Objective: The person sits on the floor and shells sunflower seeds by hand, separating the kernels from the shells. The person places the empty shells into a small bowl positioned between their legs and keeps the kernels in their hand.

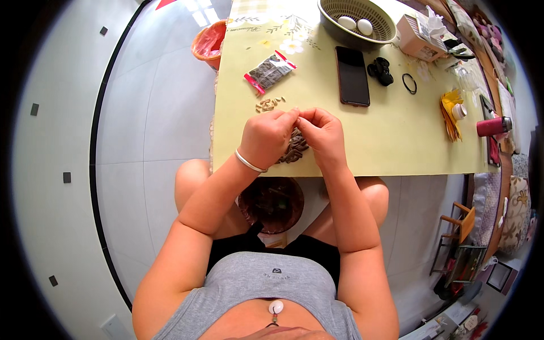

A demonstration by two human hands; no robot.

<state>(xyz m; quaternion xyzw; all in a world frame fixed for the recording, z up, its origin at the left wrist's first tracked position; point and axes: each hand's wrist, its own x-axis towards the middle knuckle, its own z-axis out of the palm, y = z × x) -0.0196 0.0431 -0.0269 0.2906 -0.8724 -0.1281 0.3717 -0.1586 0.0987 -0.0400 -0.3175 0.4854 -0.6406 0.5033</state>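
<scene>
Over the table's near edge my left hand (265,135) and my right hand (325,135) meet fingertip to fingertip. Both are closed in a pinch; whatever sits between the fingers is too small to make out. A white bracelet circles my left wrist. Partly hidden below the hands is a pile of dark brown, elongated pieces (295,148) on the tabletop. Just beyond my left hand, small pale pieces (268,105) lie in a loose heap. Farther off rests a clear packet with red-pink ends (271,73), full of dark contents.
A phone (352,76), a black object (381,71) and a black ring (409,84) lie to the right. Behind them stands a basket (371,42) with two eggs. A lined orange bin (210,44) is beyond the table's left edge; a dark red bucket (272,205) sits between my knees.
</scene>
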